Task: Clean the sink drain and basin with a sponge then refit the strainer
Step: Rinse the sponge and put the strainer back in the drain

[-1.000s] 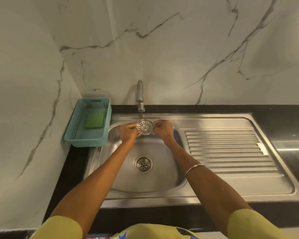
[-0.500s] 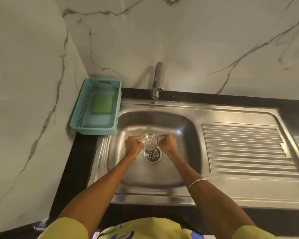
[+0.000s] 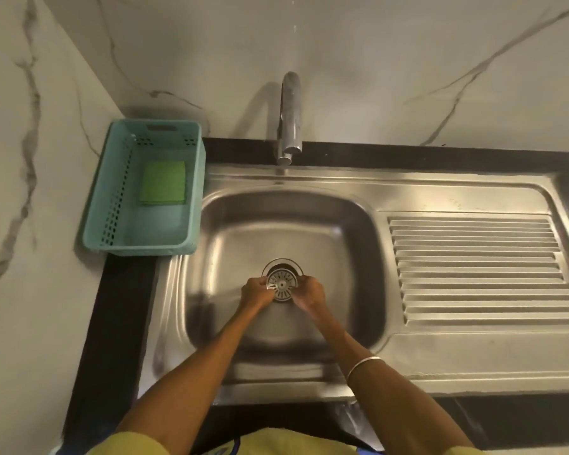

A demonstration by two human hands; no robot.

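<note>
A round metal strainer (image 3: 282, 284) is held low in the steel basin (image 3: 230, 244), right over the drain opening (image 3: 281, 263), covering most of it. My left hand (image 3: 256, 293) pinches the strainer's left rim and my right hand (image 3: 309, 295) pinches its right rim. Only the drain's far rim shows behind the strainer. A green sponge (image 3: 162, 182) lies inside the teal basket (image 3: 112, 205) at the sink's left.
A chrome tap (image 3: 289, 116) stands behind the basin. The ribbed draining board (image 3: 480, 267) lies to the right. Black countertop (image 3: 115, 310) frames the sink, with marble walls behind and on the left.
Both hands brought the strainer down from below the tap to the drain. The camera tilted down and closer.
</note>
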